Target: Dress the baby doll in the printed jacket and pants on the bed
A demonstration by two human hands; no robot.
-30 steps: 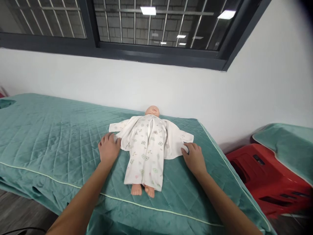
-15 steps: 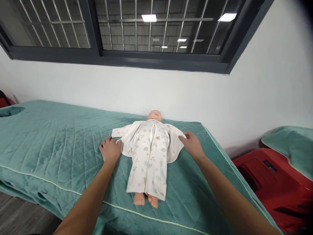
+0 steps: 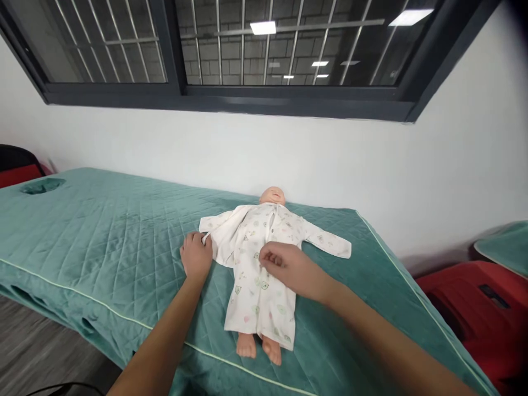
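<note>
A baby doll lies face up on the green quilted bed cover, its feet toward me. It wears white printed trousers and a white printed baby shirt with long sleeves. My left hand pinches the edge of the shirt's left front panel, which is spread out to the side. Over the doll's belly, my right hand has its fingers curled together at the edge of the right front panel, now lying across the body. The fingertips partly hide the cloth there.
A white wall and a dark-framed barred window stand behind the bed. The cover has a hole at the far left. On the right is a red plastic object with green cloth over it. A black cable shows at lower left.
My right hand has moved left from the spread right panel to the doll's middle, bringing the panel over the body. The right sleeve now shows stretched out. My left hand keeps its pinch.
</note>
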